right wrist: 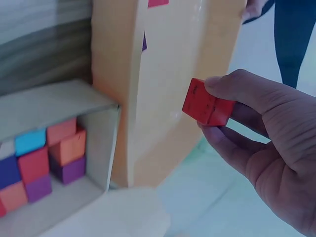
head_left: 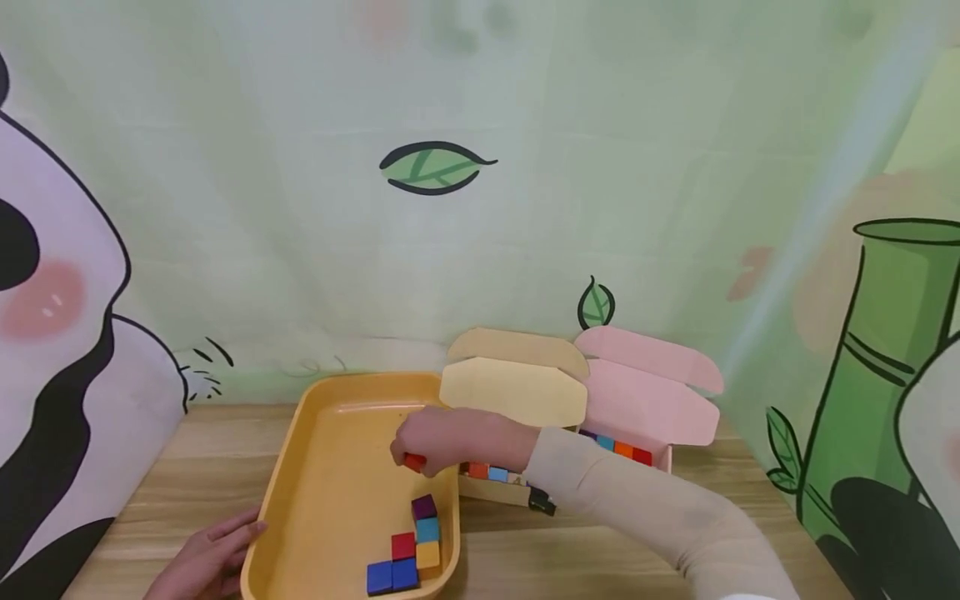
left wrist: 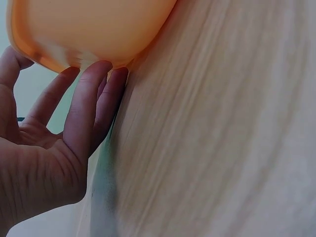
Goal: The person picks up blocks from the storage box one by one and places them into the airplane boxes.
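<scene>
My right hand pinches a red cube between thumb and fingers, above the right side of the yellow tray. Dark marks show on two faces of the cube in the right wrist view. My left hand touches the tray's left outer wall with its fingertips; in the left wrist view the fingers are extended against the wall. Inside the tray's near right corner lie several cubes: two blue, a red, a yellow-orange, a light blue and a dark purple one.
Right of the tray stands an open cream box of coloured cubes, partly hidden by my right forearm. An open pink box with more cubes is beside it, both lids raised. A small black object is at the cream box's front. A printed cloth hangs behind.
</scene>
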`<move>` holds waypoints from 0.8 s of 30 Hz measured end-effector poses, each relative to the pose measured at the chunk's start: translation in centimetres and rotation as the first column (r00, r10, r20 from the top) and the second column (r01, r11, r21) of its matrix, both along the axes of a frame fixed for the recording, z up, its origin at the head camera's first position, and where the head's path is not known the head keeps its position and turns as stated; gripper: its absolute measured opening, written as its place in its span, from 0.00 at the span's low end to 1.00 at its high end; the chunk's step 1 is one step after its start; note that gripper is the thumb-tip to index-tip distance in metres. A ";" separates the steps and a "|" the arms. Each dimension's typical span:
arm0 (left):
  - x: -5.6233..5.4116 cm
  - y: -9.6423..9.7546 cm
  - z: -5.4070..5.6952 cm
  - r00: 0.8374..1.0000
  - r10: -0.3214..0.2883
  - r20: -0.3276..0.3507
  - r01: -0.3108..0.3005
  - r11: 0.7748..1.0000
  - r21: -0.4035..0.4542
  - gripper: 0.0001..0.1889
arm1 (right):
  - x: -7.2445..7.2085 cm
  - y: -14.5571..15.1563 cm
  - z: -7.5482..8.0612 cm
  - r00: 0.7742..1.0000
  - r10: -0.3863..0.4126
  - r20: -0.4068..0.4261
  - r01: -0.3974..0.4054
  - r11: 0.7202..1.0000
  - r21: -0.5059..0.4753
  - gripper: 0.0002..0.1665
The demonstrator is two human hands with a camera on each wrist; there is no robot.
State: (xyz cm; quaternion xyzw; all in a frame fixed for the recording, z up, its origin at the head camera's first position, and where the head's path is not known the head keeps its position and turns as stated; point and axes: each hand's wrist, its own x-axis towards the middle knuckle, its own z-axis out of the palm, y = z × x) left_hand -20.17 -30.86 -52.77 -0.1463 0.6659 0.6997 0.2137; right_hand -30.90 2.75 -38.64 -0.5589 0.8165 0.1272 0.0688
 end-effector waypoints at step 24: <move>0.4 0.4 0.3 1.000 0.028 0.007 -0.028 0.999 0.031 0.47 | -1.3 8.8 1.1 0.968 -0.210 0.136 0.223 0.971 -0.088 0.18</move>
